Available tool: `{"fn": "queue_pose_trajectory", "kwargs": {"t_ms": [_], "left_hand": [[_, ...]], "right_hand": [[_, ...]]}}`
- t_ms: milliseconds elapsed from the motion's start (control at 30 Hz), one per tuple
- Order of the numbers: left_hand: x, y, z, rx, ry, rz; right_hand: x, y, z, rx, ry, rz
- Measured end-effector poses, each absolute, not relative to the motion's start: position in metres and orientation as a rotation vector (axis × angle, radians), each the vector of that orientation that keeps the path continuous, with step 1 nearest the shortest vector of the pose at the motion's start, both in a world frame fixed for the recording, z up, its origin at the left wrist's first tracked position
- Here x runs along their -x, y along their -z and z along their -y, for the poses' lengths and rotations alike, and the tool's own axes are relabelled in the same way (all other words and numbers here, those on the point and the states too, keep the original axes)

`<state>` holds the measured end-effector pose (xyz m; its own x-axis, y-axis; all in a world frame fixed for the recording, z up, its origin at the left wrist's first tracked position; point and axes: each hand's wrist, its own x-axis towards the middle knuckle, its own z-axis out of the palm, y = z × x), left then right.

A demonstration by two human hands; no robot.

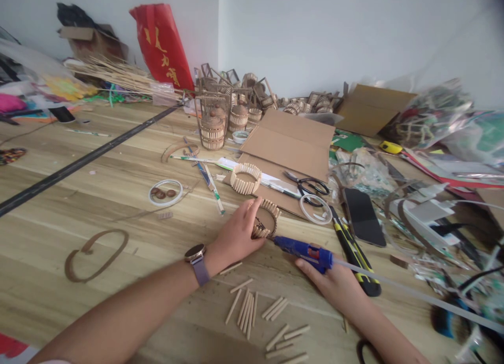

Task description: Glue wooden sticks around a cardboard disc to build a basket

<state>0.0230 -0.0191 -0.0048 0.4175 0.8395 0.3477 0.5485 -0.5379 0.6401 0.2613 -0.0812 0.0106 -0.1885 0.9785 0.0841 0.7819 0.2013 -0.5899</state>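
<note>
My left hand [235, 234], with a watch on its wrist, is closed around a small ring of short wooden sticks [268, 220] standing on the wooden table [118, 196]. My right hand [334, 285] grips a blue glue gun [305, 250] whose nozzle points left and touches the ring's lower edge. A loose pile of short wooden sticks [252, 309] lies just in front of both hands. A second finished stick ring [245, 178] rests further back on the table.
Black scissors [309, 186], a tape ring [315, 207], a black phone [364, 216] and a yellow-black utility knife [352, 248] lie to the right. Cardboard sheets [293, 141], small stick baskets [212, 130] and a red bag [163, 46] stand behind. Cluttered packaging fills the right side.
</note>
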Motion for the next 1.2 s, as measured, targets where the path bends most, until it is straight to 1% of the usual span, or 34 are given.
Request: {"fn": "queue_pose_trajectory", "kwargs": {"t_ms": [1200], "left_hand": [[-0.0233, 0.0020, 0.0206, -2.234, -0.891, -1.193]], "right_hand": [[-0.2573, -0.0130, 0.0826, 1.611, -0.572, 2.007]]}}
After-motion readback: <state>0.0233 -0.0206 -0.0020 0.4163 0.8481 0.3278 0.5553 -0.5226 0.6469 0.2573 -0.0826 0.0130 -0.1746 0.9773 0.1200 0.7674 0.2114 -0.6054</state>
